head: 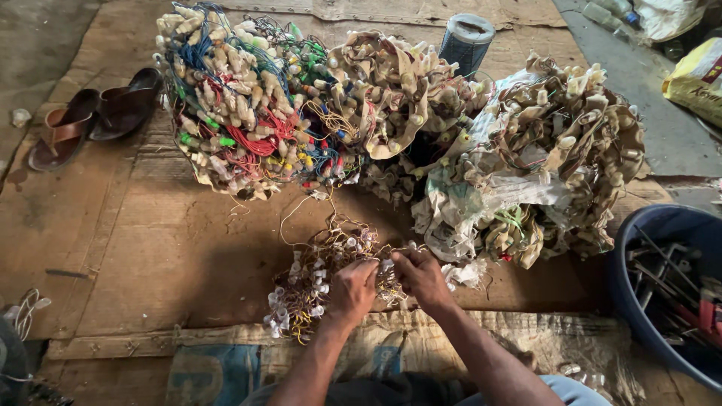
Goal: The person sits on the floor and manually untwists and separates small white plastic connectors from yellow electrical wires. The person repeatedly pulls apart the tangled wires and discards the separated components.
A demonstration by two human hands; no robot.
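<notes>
Both my hands work in the small bundle of wired lamp holders [320, 274] lying on the brown mat [150, 240] right in front of me. My left hand [352, 289] has its grip clenched into the bundle's right part, fingers curled down around wires and white sockets. My right hand [423, 277] sits just beside it, fingertips pinching a bit of wire at the bundle's right edge; grip closed on that strand, thumb and fingers pressed together. The 2 hands almost touch.

The small bundle is a loose tangle of yellowish wire with white plastic holders, spreading left and down from my hands toward the mat's front edge.

Behind it, 3 bigger heaps of the same stuff. Left heap [241, 105] shows red, blue and green wires with cream sockets. Middle heap [391, 98] is mostly tan and cream. Right heap [549, 150] is tan, mixed with crumpled paper or plastic wrap, reaching close to my right hand.

A dark mesh-patterned roll [466, 41] stands upright behind the middle heap. A pair of brown sandals [94, 120] lies at the mat's left side, well apart from the bundles. A blue tub [662, 286] sits at right, holding metal tools. A yellow sack [696, 79] is at the far right edge.
</notes>
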